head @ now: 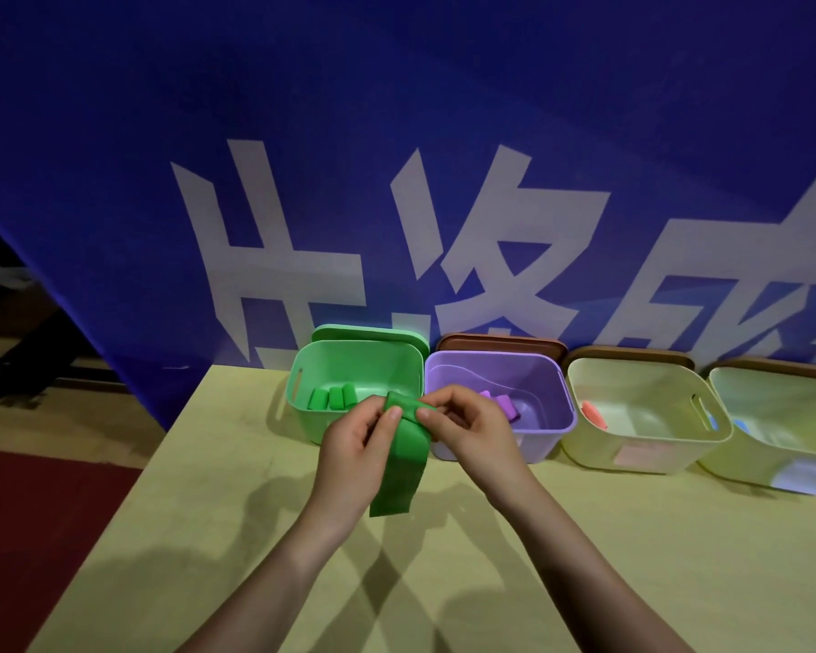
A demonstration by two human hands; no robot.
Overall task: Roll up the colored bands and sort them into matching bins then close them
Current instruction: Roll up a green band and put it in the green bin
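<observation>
Both hands are raised above the yellow table [236,511], just in front of the bins that line its far edge. The left hand [356,440] and the right hand [467,428] each pinch the top of a green band [403,457] between thumb and fingers, the partly rolled upper end held between the two hands. The loose tail of the band hangs down past the left palm, its lower end close to the tabletop; whether it touches cannot be told.

Behind the hands stands the green bin [349,365], open, with three rolled green bands [333,398] upright inside near its front wall. Its green lid [373,333] leans behind it against the blue banner [396,134]. To the right, touching it, is the purple bin [528,384], holding purple rolls [507,405] partly hidden by the right hand. Next come two pale yellow bins: the nearer one [641,445] holds an orange-red roll [593,413]; the far-right bin [783,459] is cut off by the frame edge, with something blue inside, too blurred to make out. Brown lids [500,344] stand behind these bins.
</observation>
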